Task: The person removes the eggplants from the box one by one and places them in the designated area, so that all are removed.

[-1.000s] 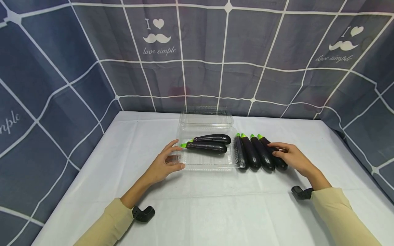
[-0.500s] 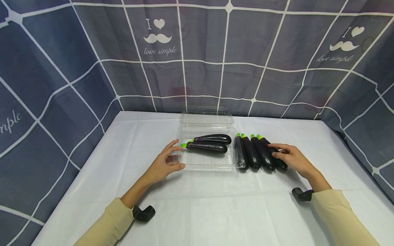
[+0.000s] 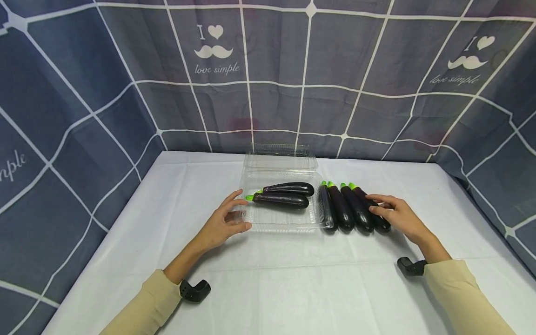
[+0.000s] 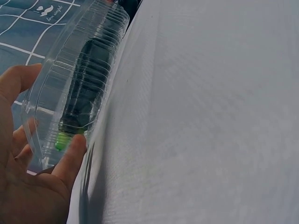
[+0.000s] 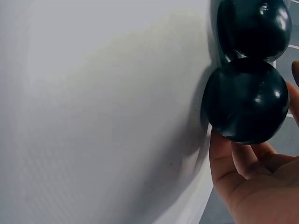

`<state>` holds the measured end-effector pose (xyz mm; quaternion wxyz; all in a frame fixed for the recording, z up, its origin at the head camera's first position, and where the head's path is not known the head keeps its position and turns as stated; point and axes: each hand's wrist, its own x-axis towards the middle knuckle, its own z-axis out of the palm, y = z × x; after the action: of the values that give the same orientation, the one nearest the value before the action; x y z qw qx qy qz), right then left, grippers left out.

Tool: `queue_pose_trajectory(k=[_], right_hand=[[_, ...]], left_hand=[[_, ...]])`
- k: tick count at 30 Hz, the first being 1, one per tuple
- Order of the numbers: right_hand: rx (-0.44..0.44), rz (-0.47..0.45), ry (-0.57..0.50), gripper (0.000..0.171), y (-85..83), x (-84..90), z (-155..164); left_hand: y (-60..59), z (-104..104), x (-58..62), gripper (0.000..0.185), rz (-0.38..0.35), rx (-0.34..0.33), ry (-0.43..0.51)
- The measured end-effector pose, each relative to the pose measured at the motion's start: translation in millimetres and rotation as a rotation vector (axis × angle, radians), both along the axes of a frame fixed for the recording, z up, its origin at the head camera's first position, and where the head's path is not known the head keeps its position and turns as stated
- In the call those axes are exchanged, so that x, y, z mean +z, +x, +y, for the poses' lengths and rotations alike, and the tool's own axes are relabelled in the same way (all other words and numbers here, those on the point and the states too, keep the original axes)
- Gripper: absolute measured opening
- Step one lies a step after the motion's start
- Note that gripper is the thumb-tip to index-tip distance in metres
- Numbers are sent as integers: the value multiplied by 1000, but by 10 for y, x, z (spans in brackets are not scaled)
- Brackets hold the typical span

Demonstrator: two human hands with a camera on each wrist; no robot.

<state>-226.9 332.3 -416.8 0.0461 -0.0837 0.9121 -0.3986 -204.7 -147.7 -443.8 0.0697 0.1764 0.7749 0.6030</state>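
A clear plastic container (image 3: 274,218) lies unlatched on the table, its lid (image 3: 280,162) tipped back. Two eggplants (image 3: 280,201) lie side by side in it, green stems to the left. My left hand (image 3: 222,227) grips the container's left end, thumb at the front corner; in the left wrist view, its thumb (image 4: 72,158) presses the ribbed wall. Right of the container stands a row of several eggplants (image 3: 342,211), the leftmost partly seen through the clear rim. My right hand (image 3: 399,216) holds the rightmost eggplant (image 5: 246,100), fingers over its top and along its right side.
A white cloth (image 3: 289,288) covers the table. Dark curtains (image 3: 272,107) with white grid lines hang behind and at both sides. A black wrist camera (image 3: 196,291) sits at the left cuff, another wrist camera (image 3: 411,265) at the right.
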Motion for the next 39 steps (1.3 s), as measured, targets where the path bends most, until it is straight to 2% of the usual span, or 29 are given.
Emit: queue_pose_trajectory(k=[11,18,30,39], right_hand=[[-29,48,-3,47,30,68,-27],[-7,136,-34,41,73,121,-95],[47,217,-107,34,91,279,-440],[110,203,-123,34,62,377,-806]], left_hand=[[-4,0,-6,57,2,1,-3],[-6,2,1,57,3,-2,-7],[-12,-7,-4,57,2,-2,-16],[-21,-7,0,57,3,0,-5]])
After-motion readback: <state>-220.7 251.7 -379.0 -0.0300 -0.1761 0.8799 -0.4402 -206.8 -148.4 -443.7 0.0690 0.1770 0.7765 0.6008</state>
